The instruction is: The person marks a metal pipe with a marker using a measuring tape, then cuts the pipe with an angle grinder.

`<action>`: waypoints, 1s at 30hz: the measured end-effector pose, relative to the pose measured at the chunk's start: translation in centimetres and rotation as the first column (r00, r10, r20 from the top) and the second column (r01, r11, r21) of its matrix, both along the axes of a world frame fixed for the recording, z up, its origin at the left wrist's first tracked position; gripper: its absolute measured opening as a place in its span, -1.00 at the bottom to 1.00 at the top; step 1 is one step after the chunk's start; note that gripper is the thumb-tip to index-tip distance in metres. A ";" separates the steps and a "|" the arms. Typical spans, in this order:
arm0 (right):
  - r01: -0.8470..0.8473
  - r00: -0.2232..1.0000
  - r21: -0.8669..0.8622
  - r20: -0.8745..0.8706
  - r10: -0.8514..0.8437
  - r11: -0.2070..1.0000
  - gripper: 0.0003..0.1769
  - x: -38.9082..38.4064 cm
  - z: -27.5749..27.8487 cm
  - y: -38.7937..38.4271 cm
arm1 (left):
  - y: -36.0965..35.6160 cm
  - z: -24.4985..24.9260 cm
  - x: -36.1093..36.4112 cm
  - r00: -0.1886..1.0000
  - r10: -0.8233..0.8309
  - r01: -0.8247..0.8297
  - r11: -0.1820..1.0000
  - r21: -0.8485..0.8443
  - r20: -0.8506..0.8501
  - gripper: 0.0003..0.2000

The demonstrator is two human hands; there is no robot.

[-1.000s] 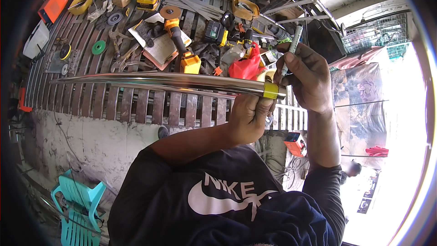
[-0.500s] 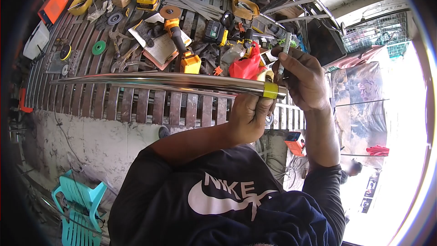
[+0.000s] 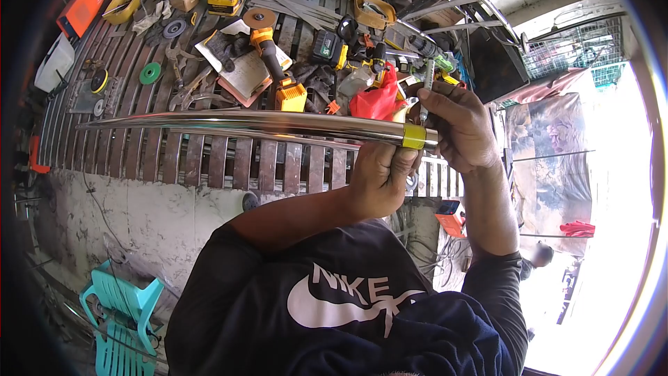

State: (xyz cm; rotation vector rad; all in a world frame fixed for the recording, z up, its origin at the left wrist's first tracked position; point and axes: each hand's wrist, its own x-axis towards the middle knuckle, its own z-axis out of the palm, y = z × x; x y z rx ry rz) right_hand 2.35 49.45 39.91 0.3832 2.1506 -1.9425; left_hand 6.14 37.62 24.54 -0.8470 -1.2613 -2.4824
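Note:
A long polished metal tube (image 3: 278,124) runs across the view above the slatted bench, with a band of yellow tape (image 3: 414,136) around it close to its right end. Under that end, my left hand (image 3: 383,175) is closed on the tube, its thumb just below the tape. My right hand (image 3: 459,122) pinches a slim whitish marker pen (image 3: 427,85) held nearly upright, its lower end right by the tube near the tape. Some of the right fingers are hidden behind the tube's end. A red plastic bag (image 3: 376,102) lies just beyond both hands.
On the slatted bench (image 3: 202,160) lie a yellow angle grinder (image 3: 271,63), a black battery (image 3: 327,45), a green disc (image 3: 149,73) and a notebook (image 3: 247,76). A turquoise plastic chair (image 3: 122,299) stands at lower left. Another person (image 3: 539,257) is at far right.
My right hand has shifted slightly left and down with the marker pen, whose lower end is now nearer the tube. My left hand and the tube hold almost still.

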 end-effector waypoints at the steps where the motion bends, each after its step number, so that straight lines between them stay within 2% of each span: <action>1: -0.002 1.000 0.008 -0.003 0.002 1.000 -0.75 0.1 -0.1 0.0 | -0.2 0.2 0.1 1.000 -0.003 0.003 1.000 -0.008 0.006 -0.57; 8: -0.008 0.999 0.068 0.036 0.005 0.998 -0.75 0.7 0.5 -0.3 | -0.1 0.0 -0.2 1.000 -0.015 0.015 1.000 -0.015 0.020 -0.57; 9: -0.011 0.999 0.080 0.039 0.008 0.997 -0.74 0.7 0.4 -0.1 | -0.1 0.0 -0.2 1.000 -0.004 0.004 1.000 -0.028 0.022 -0.64; 11: 0.113 0.992 0.055 -0.059 -0.110 0.992 -0.74 0.4 0.3 0.0 | -0.1 0.1 -0.4 1.000 0.018 -0.016 0.998 -0.054 0.026 -0.76; 12: 0.173 0.980 0.038 -0.107 -0.168 0.984 -0.74 0.2 0.2 0.2 | -0.1 0.0 -0.5 1.000 0.018 -0.018 0.999 -0.043 0.013 -0.76; 15: 0.201 0.937 -0.072 -0.277 -0.214 0.977 -0.70 -0.8 -1.2 3.6 | 0.4 -1.0 -0.9 1.000 -0.004 0.004 1.000 -0.006 0.001 -0.74; 16: 0.268 0.891 -0.108 -0.351 -0.289 0.957 -0.69 -0.9 -1.5 3.6 | 0.6 -1.3 -0.9 0.999 -0.031 0.031 0.999 0.008 0.016 -0.73; 19: 0.161 0.864 0.141 -0.498 -0.071 0.977 -0.67 1.3 -1.2 4.8 | 0.0 -0.4 -0.6 0.996 -0.052 0.054 0.998 -0.029 0.076 -0.61; 20: 0.076 0.785 0.161 -0.618 0.040 0.984 -0.68 2.1 -1.6 3.9 | -0.1 -0.2 -0.6 0.994 -0.051 0.055 0.998 -0.044 0.094 -0.58; 21: -0.018 0.740 0.149 -0.663 0.114 0.989 -0.72 2.7 -2.2 3.3 | -0.2 0.0 -0.6 0.992 -0.050 0.057 0.997 -0.059 0.112 -0.54; 22: 0.032 0.752 0.210 -0.650 0.115 0.977 -0.76 3.5 -2.8 2.4 | -0.2 0.0 -0.6 0.991 -0.055 0.063 0.996 -0.062 0.125 -0.54; 25: -0.015 0.732 0.397 -0.621 0.280 0.918 -0.78 4.7 -4.4 2.2 | 0.4 -0.8 -0.8 0.978 -0.083 0.094 0.994 -0.053 0.189 -0.49; 27: 0.021 0.714 0.379 -0.653 0.252 0.925 -0.62 4.8 -4.7 1.2 | 0.4 -1.7 -1.0 0.974 -0.061 0.087 0.990 -0.112 0.217 -0.47; 30: -0.061 0.785 0.174 -0.600 0.155 0.983 -0.61 4.3 -5.0 0.9 | -0.3 -2.2 -1.3 0.962 -0.147 0.186 0.969 -0.161 0.229 -0.41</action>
